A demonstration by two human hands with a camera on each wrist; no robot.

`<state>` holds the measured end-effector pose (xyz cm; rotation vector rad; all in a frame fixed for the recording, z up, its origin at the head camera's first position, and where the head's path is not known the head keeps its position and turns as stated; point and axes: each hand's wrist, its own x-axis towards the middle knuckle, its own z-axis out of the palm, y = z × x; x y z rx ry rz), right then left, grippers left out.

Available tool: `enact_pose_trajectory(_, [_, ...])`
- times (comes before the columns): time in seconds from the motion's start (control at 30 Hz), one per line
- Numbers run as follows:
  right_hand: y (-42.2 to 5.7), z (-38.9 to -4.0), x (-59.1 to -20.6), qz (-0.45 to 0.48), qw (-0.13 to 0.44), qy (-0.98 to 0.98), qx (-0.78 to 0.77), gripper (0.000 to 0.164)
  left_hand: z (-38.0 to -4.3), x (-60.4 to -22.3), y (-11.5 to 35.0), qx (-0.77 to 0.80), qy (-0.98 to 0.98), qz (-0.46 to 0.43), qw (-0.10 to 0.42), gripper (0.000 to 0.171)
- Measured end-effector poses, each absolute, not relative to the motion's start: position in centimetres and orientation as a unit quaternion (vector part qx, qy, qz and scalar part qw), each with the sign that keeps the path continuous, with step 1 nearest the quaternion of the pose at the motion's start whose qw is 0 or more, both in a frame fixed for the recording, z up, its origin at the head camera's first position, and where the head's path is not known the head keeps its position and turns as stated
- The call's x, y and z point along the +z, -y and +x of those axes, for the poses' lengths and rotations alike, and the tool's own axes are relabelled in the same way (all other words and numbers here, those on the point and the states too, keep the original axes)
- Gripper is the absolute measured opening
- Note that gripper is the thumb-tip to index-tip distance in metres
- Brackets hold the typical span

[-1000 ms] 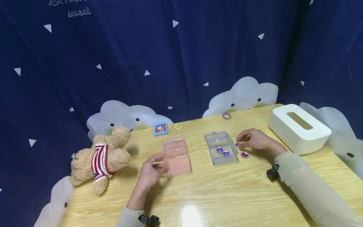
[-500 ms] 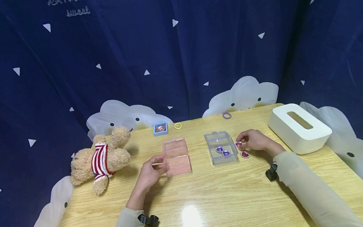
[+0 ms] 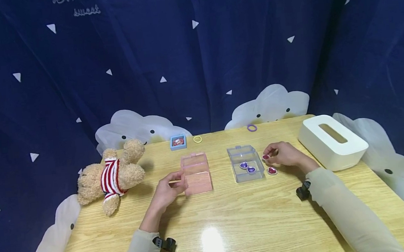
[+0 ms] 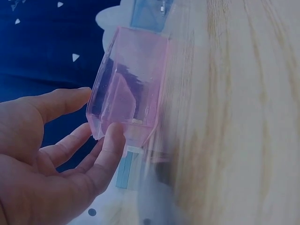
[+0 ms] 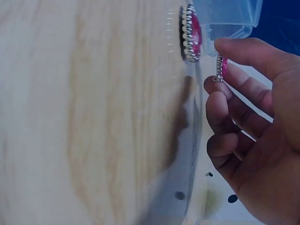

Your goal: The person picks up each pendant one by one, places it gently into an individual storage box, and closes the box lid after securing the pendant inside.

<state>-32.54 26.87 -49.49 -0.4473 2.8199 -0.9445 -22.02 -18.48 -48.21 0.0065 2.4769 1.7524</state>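
My left hand (image 3: 167, 191) holds the left side of a clear pink plastic box (image 3: 198, 183), its lid laid back; in the left wrist view the fingertips (image 4: 114, 133) touch the box wall. On the right, my right hand (image 3: 284, 154) pinches a red rhinestone gem (image 5: 224, 68) with a silver beaded edge between thumb and fingers. This gem is just above the table, right of a clear bluish plastic box (image 3: 240, 178) with its lid back. Two purple gems (image 3: 251, 169) lie inside that box. A second red gem (image 3: 272, 170) rests on the table below my right hand.
At the left lies a teddy bear (image 3: 111, 180) in a striped shirt. A white tissue box (image 3: 333, 146) stands at the right. Along the back are a small blue square case (image 3: 178, 142), a yellow ring (image 3: 197, 139) and a purple ring (image 3: 252, 128).
The red gem in my right hand has shifted slightly up and shows more between the fingers. My left hand stays at the pink box.
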Motion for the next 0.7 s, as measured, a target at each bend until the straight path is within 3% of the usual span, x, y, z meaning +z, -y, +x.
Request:
enact_pose_trajectory(0.13, [-27.0,-32.4,-49.0,-0.135,0.078,-0.928,-0.337,0.032,-22.0,-48.2,18.5,0.577,-0.815,0.003,0.053,0.052])
enact_pose_trajectory(0.7, [-25.0,-31.6,-45.9,-0.172,0.018,-0.932,-0.317,0.026,-21.8,-48.1,18.6,0.571,-0.819,0.012,0.052,0.050])
